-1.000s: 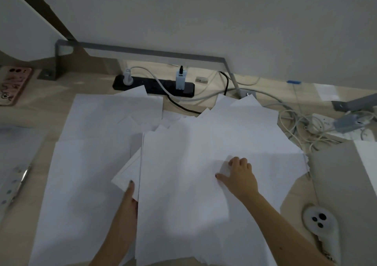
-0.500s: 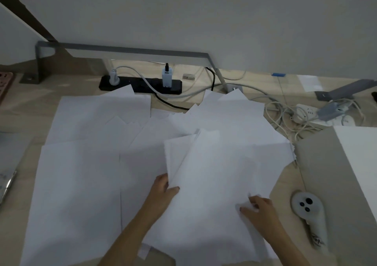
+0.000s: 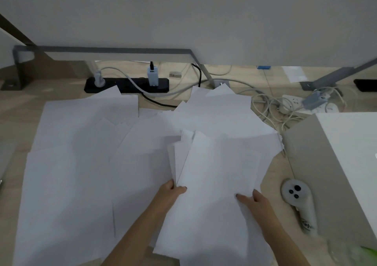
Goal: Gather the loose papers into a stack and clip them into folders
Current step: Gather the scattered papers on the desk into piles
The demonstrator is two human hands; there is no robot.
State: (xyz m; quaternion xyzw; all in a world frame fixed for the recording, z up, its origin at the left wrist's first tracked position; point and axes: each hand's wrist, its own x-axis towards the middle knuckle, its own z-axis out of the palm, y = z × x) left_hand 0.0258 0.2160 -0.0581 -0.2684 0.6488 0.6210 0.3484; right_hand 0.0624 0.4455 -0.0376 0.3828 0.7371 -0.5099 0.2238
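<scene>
- Covering most of the desk point(image 3: 18, 110), loose papers point(image 3: 77, 163) lie fanned and overlapping, corners pointing different ways. Judged: they sit spread because gathering has only begun. Exact sheet count cannot be told; overlaps hide edges. Many, well over a dozen by visible corners.
- Box point(image 3: 336, 163), one, grey-sided with a white top, stands at the right edge, just beside the paper spread. Not part of the gathering.
- Bundle point(image 3: 216, 176), one, a few sheets partly squared, rests on top of the spread near centre, slightly tilted right. Three or four leading edges show at its upper left; more I cannot tell. Judged: the start of the stack, held at both lower sides so edges can be aligned.
- Power strip point(image 3: 126, 85), one black, lies against the wall with plugs in it; its far-left corner is hidden by a sheet's corner.
- Cables point(image 3: 271, 110), a tangle, uncountable, lie beyond the box.
- Controller point(image 3: 297, 202), one, white, lies between bundle and box.
- Left hand point(image 3: 169, 194): thumb over, fingers under the bundle's left edge, pinched on it.
- Right hand point(image 3: 257, 202): fingers together, pressing the bundle's right edge; thumb on top.
- Folders: none clearly in view; a grey sliver at far left may be one.
</scene>
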